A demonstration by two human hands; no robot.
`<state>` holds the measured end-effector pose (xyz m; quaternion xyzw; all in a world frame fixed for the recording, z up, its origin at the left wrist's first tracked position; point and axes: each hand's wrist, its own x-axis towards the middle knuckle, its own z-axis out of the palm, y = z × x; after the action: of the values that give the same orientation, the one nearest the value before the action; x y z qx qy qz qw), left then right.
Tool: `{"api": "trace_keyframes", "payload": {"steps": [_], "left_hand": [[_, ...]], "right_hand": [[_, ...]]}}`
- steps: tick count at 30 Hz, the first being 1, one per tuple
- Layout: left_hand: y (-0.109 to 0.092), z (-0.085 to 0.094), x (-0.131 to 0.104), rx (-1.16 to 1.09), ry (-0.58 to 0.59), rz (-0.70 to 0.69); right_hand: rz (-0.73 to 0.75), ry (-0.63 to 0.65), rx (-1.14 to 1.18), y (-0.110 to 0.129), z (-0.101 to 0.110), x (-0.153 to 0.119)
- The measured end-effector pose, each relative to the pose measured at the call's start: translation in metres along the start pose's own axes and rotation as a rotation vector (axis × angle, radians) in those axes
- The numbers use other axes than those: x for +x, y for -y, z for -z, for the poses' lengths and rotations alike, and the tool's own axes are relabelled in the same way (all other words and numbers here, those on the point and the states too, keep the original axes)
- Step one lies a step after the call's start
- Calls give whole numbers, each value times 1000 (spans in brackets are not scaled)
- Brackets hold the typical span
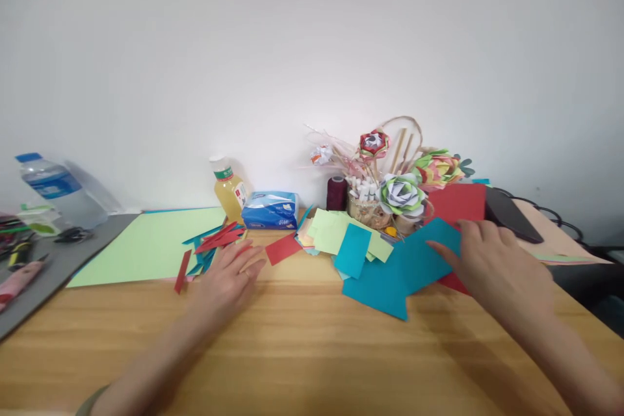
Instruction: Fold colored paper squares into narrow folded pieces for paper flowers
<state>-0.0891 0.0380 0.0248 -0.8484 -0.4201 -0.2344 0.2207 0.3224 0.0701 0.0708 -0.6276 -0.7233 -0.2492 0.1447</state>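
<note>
My right hand (502, 266) is at the right end of a teal sheet of paper (429, 260), its thumb lying over the paper and its fingers at the edge. Another teal piece (377, 292) lies flat by that sheet, and a red sheet (458, 198) shows behind and beneath it. My left hand (229, 279) hovers low over the table with loosely bent fingers, holding nothing I can see. Beside its fingertips is a pile of red and teal paper strips (217, 239). A small red rectangle (283, 248) lies to its right, close to a fanned stack of light green slips (329, 231) topped by a teal slip (353, 250).
Along the wall stand a juice bottle (227, 188), a blue tissue pack (270, 210), a dark thread spool (337, 194) and a container (368, 213) of paper flowers. Green sheets (141, 247) and a water bottle (61, 185) are left. A black device (514, 214) and cables are right.
</note>
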Motion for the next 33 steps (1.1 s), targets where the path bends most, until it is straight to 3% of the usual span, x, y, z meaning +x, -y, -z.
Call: {"api": "trace_keyframes", "payload": {"steps": [3,9,14,18,24,27,33], "left_hand": [[-8,-7,5,-33,-14,-20],[-14,-21,6,-83,13,-106],[-13,-26,0,-85,5,-102],[-15,-24,1,-95,11,-127],[-16,-21,1,-89,-10,-150],[-14,-20,1,-91,-21,-150],[-15,-19,3,-113,-32,-166]], "right_hand": [[-47,52,-40,-22,-10,-8],[-80,186,39,-32,-39,-19],[-69,135,0,-48,-14,-5],[22,126,-122,-40,-2,3],[85,113,-255,-15,-29,-1],[100,63,-284,-9,-31,-3],[173,17,-307,-21,-30,5]]}}
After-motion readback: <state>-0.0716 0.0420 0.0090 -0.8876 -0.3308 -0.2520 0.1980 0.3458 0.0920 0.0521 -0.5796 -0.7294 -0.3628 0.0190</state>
